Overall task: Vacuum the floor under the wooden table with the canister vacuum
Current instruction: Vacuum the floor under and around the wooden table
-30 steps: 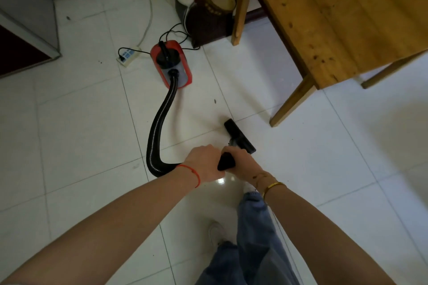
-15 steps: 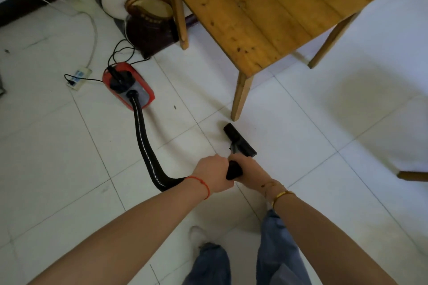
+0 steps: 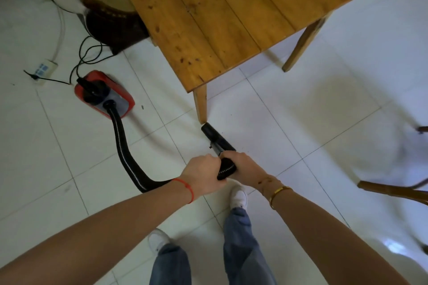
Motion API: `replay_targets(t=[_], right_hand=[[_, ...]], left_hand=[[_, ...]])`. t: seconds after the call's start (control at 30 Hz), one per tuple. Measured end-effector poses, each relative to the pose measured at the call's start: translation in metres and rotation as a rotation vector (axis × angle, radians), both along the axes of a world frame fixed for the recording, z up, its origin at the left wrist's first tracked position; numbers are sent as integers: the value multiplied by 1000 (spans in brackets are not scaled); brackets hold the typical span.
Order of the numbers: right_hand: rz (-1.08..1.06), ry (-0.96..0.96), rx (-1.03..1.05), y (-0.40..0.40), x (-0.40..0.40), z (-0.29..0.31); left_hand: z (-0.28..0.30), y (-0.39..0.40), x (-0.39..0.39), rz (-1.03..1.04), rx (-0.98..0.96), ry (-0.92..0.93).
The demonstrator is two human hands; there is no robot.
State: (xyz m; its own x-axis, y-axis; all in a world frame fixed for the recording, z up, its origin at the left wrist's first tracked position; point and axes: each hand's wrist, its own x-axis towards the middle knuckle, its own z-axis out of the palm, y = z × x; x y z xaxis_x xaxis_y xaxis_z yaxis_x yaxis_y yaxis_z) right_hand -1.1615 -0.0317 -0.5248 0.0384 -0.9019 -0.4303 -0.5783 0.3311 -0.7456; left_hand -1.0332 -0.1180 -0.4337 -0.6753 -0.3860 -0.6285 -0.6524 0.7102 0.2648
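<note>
Head view. We grip the hose (image 3: 129,159) handle at frame centre with both hands: left hand (image 3: 203,174) wrapped behind, right hand (image 3: 243,170) wrapped in front. The nozzle (image 3: 214,137) lies just above the hands, long axis running up-left, its tip just beside the foot of the near table leg (image 3: 201,104). The table (image 3: 220,18) fills the upper centre; open floor (image 3: 266,104) under it lies up-right of the nozzle. We judge the right hand nearer. The canister (image 3: 104,95) sits well apart, left.
</note>
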Motion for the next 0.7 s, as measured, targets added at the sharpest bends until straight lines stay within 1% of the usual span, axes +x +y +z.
replay_targets(t=[0.13,0.3,0.5,0.6,0.7], right_hand=[[-24,43,-18,-2,-31,-8],[-33,100,-26,-18,-77,-22],[-74,171,-20,-42,-131,-39],[-85,185,-13,-49,-145,-42],[-73,180,-12,-50,-140,-43]], left_hand=[[-4,0,-34,23,-30,-5],[-23,-11,-78,61,-62,-6],[-45,-28,-129,101,-108,38],[-50,-33,-143,114,-122,38],[-49,-33,-136,130,-116,30]])
